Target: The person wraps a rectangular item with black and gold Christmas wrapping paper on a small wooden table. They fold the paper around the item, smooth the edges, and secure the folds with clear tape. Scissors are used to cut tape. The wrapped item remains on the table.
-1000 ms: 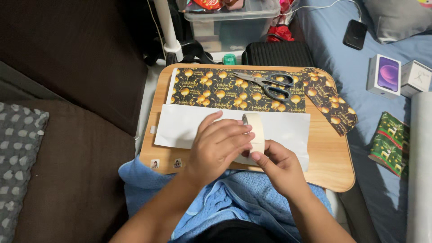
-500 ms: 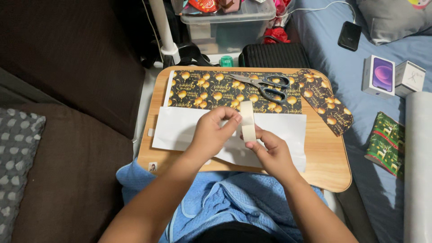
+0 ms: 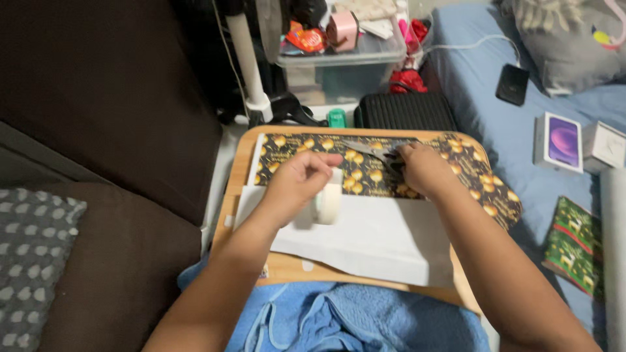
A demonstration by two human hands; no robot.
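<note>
My left hand [image 3: 297, 182] holds a cream roll of tape [image 3: 328, 201] upright above the white back of a sheet of wrapping paper [image 3: 372, 238]. My right hand [image 3: 422, 168] has reached forward and covers the handles of the scissors [image 3: 370, 151], whose blades lie on the black-and-gold printed side of the paper [image 3: 306, 146]. Whether the fingers have closed around the handles is hidden. All of this sits on a small wooden lap table [image 3: 287, 266] over a blue towel [image 3: 339, 319] on my lap.
A strip of the same black-and-gold paper [image 3: 495, 192] lies at the table's right edge. On the blue bed to the right are a purple box [image 3: 559, 142], a white box [image 3: 606, 146], green gift wrap [image 3: 574, 242] and a black phone [image 3: 512, 84]. A clear storage bin [image 3: 339, 58] stands behind.
My right hand let go of the tape roll and moved forward onto the scissors. My left hand kept the roll and shifted left. The camera view tilted forward.
</note>
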